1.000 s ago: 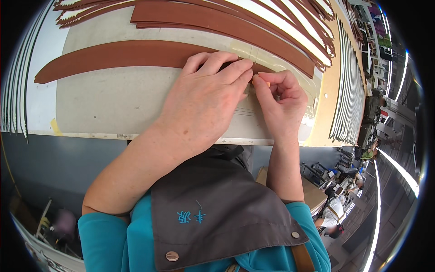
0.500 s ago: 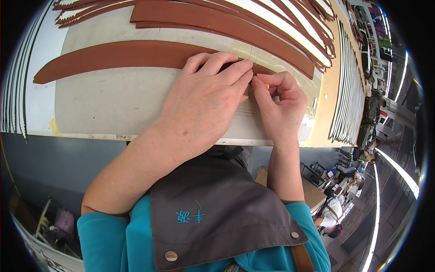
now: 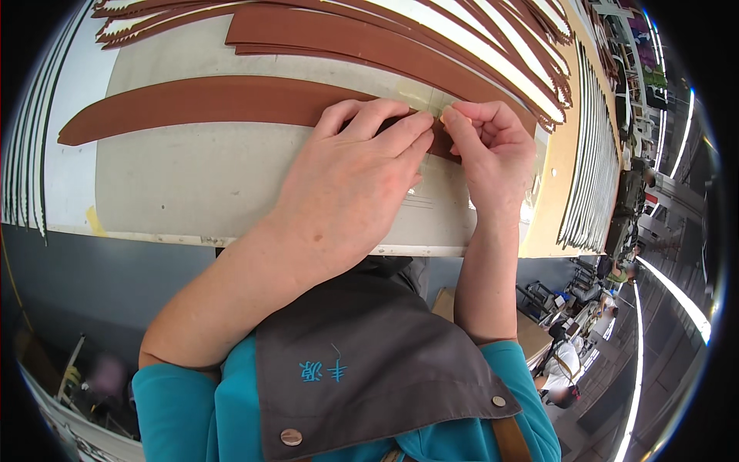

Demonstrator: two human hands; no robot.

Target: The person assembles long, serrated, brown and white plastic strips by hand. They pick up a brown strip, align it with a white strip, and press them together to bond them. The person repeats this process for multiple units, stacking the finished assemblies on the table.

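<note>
A long curved brown leather strip [image 3: 200, 102] lies across a grey work mat [image 3: 185, 185]. My left hand [image 3: 354, 181] presses flat on the strip's right part, fingers spread over it. My right hand [image 3: 493, 150] is just to the right, its thumb and forefinger pinched on the strip's right end together with a thin clear tape or film [image 3: 419, 96]. The strip's end is hidden under both hands.
More brown strips [image 3: 400, 46] and pale strips [image 3: 493, 54] fan out at the back of the table. White strips hang over the right edge [image 3: 589, 169] and the left edge [image 3: 19, 154]. The table's front edge [image 3: 231, 240] is near my body. Other people sit at the far right.
Both hands stay on the strip's right end; the right hand's pinch has shifted only slightly. The strip has not moved.
</note>
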